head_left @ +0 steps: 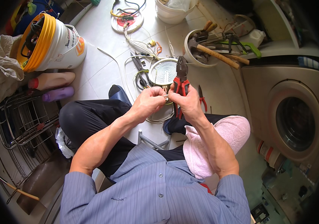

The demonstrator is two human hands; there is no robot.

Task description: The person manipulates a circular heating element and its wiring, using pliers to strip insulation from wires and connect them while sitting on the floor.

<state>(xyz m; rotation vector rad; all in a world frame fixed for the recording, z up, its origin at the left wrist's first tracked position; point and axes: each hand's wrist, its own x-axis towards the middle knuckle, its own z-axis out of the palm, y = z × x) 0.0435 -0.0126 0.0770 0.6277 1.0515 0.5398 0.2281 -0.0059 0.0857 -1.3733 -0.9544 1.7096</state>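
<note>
The left hand (pixel 150 100) is closed, its fingertips pinching a small pale piece (pixel 165 96), too small to make out clearly. Just beside it, the right hand (pixel 187 101) is wrapped around red-and-black pliers (pixel 182 76), whose head points away from the person; its thumb comes close to the pale piece. Just beyond both hands is a round white panel (pixel 163 71) with concentric rings. Red-handled pliers (pixel 203 101) lie on the floor right of the right hand; farther beyond it stands a bucket of tools (pixel 187 52).
</note>
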